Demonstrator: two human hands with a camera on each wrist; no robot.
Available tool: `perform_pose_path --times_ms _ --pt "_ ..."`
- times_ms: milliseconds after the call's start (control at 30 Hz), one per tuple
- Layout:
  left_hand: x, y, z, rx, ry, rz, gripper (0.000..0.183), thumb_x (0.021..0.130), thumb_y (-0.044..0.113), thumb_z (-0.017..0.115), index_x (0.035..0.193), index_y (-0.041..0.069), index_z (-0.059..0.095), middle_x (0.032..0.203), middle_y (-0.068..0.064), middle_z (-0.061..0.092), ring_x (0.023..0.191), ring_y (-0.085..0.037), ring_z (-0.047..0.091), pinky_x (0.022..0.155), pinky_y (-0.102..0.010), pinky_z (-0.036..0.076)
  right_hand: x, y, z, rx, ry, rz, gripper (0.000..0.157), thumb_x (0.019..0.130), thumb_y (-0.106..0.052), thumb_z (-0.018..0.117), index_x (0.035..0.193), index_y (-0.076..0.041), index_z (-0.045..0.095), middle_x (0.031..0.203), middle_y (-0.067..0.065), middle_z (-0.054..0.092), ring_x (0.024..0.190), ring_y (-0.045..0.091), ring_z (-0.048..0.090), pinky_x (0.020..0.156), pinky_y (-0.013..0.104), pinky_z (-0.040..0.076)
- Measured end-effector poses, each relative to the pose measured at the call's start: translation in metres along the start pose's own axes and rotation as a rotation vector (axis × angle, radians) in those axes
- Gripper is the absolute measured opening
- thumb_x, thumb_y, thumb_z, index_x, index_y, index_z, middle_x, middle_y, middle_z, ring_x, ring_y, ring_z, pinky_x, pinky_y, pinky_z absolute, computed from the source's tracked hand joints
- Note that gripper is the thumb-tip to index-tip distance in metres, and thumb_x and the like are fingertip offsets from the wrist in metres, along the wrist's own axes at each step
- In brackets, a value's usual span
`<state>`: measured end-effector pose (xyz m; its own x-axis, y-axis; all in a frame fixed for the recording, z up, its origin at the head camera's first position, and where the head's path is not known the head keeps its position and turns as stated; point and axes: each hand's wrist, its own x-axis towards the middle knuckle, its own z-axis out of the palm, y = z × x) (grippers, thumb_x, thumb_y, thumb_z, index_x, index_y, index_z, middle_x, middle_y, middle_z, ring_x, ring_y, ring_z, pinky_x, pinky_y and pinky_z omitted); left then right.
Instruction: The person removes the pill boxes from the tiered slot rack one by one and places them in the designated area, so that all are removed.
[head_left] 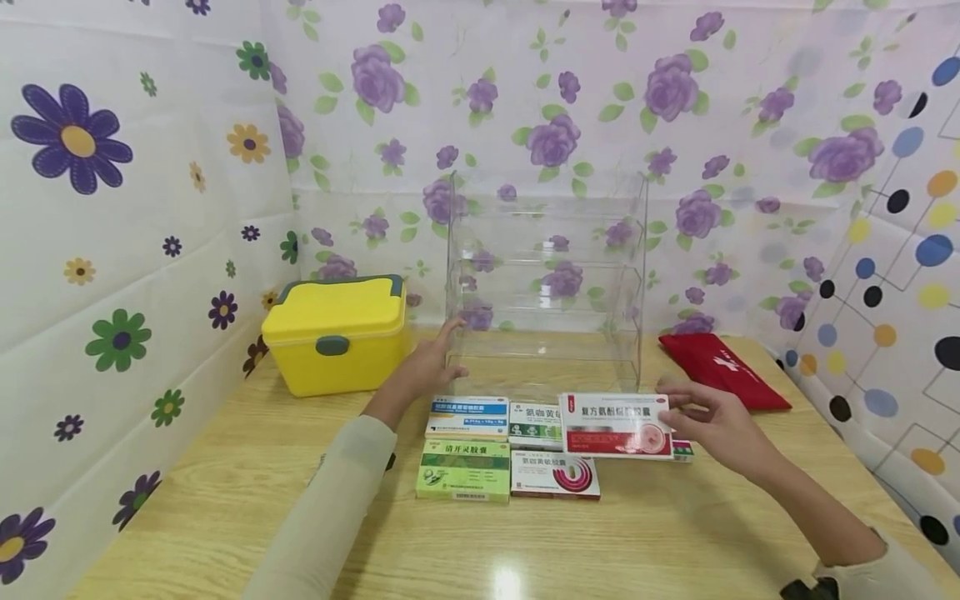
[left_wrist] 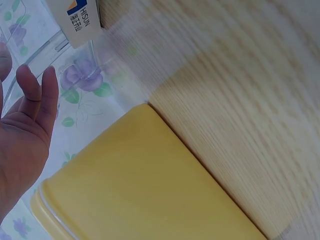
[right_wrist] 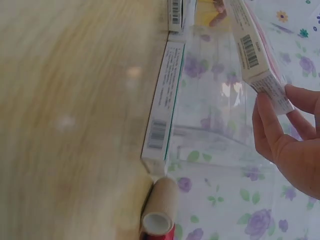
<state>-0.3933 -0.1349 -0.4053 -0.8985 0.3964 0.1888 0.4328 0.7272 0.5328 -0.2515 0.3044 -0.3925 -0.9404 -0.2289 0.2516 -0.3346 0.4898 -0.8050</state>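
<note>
My right hand (head_left: 705, 421) pinches the right end of a white and red medicine box (head_left: 617, 427), raised over other boxes. In the right wrist view, the thumb and fingers hold that box's end. My left hand (head_left: 431, 367) is at the left side of a clear tiered rack (head_left: 543, 343), fingers fairly straight; whether it touches the panel is hard to tell. Below lie a blue and white box (head_left: 467, 418), a green box (head_left: 463, 471), a white box with a pink swirl (head_left: 553, 475) and a green and white box (head_left: 534, 423). Another box is mostly hidden.
A yellow lidded case (head_left: 337, 342) stands left of the rack. At right lies a red pouch (head_left: 723, 371). A beige roll (right_wrist: 162, 202) shows in the right wrist view. Patterned cloth walls (head_left: 510, 100) surround the wooden table (head_left: 450, 550).
</note>
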Motion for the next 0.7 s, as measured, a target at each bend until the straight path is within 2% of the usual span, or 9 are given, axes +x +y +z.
perform_pose_path --times_ms 233,467,700 --pt "0.001 0.001 0.005 0.0 -0.017 -0.004 0.085 0.092 0.023 0.073 0.152 0.035 0.015 0.058 -0.002 0.043 0.048 -0.015 0.04 0.054 -0.031 0.048 -0.023 0.018 -0.019 0.072 -0.061 0.111 0.049 0.094 -0.016 0.07 0.134 0.006 0.053 0.115 0.025 0.061 0.091 0.02 0.07 0.073 0.04 0.059" --pt "0.004 0.004 0.005 -0.002 -0.012 0.017 0.085 0.091 0.022 0.074 0.153 0.032 0.017 0.058 -0.003 0.043 0.048 -0.016 0.04 0.054 -0.032 0.048 -0.04 0.032 -0.03 0.076 -0.113 0.194 0.052 0.094 -0.013 0.069 0.135 0.012 0.049 0.117 0.028 0.061 0.092 0.024 0.069 0.073 0.041 0.059" --pt "0.002 0.0 0.004 0.009 0.003 0.008 0.085 0.09 0.022 0.075 0.152 0.032 0.017 0.061 -0.006 0.047 0.053 -0.019 0.046 0.059 -0.034 0.05 -0.046 0.041 -0.031 0.07 -0.125 0.283 0.05 0.091 -0.014 0.072 0.131 0.009 0.054 0.114 0.025 0.061 0.094 0.025 0.066 0.073 0.039 0.06"
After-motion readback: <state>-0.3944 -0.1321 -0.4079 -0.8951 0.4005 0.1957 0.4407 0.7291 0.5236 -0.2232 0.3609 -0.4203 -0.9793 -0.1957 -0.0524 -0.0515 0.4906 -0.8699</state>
